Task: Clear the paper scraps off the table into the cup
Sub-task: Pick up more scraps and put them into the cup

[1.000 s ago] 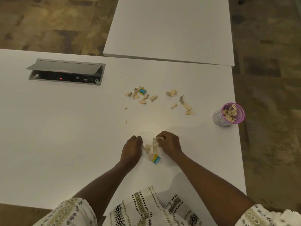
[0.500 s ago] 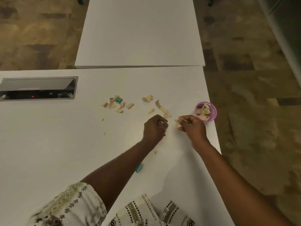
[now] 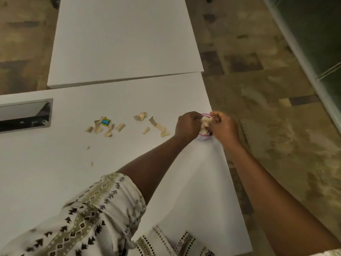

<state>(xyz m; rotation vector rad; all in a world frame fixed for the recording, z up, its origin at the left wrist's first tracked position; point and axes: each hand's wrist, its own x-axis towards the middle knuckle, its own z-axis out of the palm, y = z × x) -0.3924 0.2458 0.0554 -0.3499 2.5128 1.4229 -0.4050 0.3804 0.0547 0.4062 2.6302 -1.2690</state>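
Both hands crowd the cup (image 3: 203, 138) at the table's (image 3: 55, 178) right edge, left hand (image 3: 187, 125) blocking its left side, right hand (image 3: 224, 127) its right. Scraps (image 3: 156, 125) litter the surface left of the cup. Nearer than the cup, bare tabletop.

Cup (image 3: 204, 136): small, pink-purple rim, pale wall, upright at right edge of white table (image 3: 55, 172); mostly hidden, mouth heaped with tan scraps (image 3: 205, 122). Loose tan paper scraps on the table to its left: near group (image 3: 156, 126) just beside, next cluster (image 3: 140, 116), farther cluster (image 3: 103, 127) around a blue-yellow piece (image 3: 105, 122). Two tiny bits (image 3: 88, 147) lie nearer the table's front
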